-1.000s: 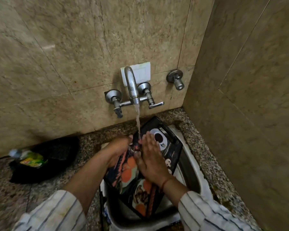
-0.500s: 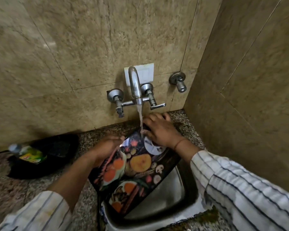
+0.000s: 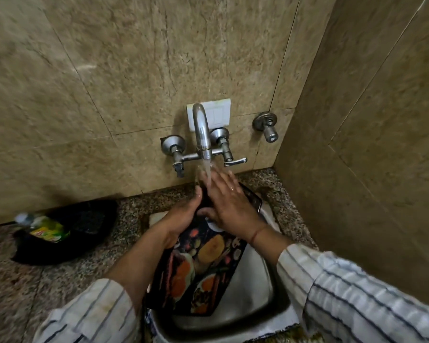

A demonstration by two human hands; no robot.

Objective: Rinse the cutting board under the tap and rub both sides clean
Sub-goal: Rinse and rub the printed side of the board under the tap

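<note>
While water runs from the wall tap (image 3: 202,134), the printed cutting board (image 3: 203,266) stands tilted in the steel sink (image 3: 258,288), its near end low in the basin and its far end raised toward the spout. The left hand (image 3: 183,216) comes in from the lower left and grips the board's left edge, thumb on the printed face with its tip pointing up toward the stream and the remaining fingers wrapped out of sight behind. The right hand (image 3: 229,206) reaches across from the lower right with the forearm angled over the basin; it lies palm down and spread flat on the upper part of the board, fingers extended toward the tap and under the falling water. A thin thread band circles that wrist.

The right fingertips are smeared by motion and by the stream, so their exact contact cannot be read. The hands cover the board's upper half, leaving only a dark far corner showing to the right. Both striped sleeves (image 3: 357,298) are cut by the lower frame edge, as is the sink's near rim. On the speckled counter (image 3: 60,280) to the left, a green-labelled bottle (image 3: 44,229) lies blurred on a dark tray (image 3: 84,226), its label unreadable.
</note>
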